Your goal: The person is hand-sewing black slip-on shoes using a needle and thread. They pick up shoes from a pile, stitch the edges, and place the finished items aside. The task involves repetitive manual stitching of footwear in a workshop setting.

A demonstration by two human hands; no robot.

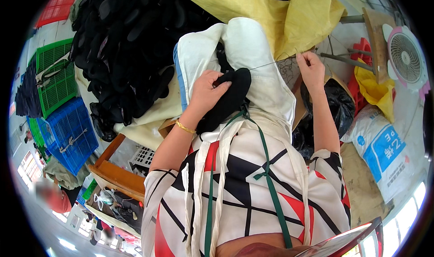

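My left hand [209, 90] grips a black cloth shoe [235, 92] over my lap, thumb on its upper side and fingers curled around its edge. From the shoe's far end a dark thread [271, 63] runs taut to the right. My right hand [311, 68] is raised beyond my right knee, its thumb and fingertips pinched on the thread; whether a needle is also between them is too small to tell. Beneath the shoe a white apron [266, 87] covers my legs.
A large heap of black shoes [131, 40] lies at the far left. Yellow sheeting [312, 12] hangs ahead. Blue [68, 135] and green crates [56, 71] stand left. To the right are a black plastic bag [332, 103], a white sack [379, 153] and a fan [405, 57].
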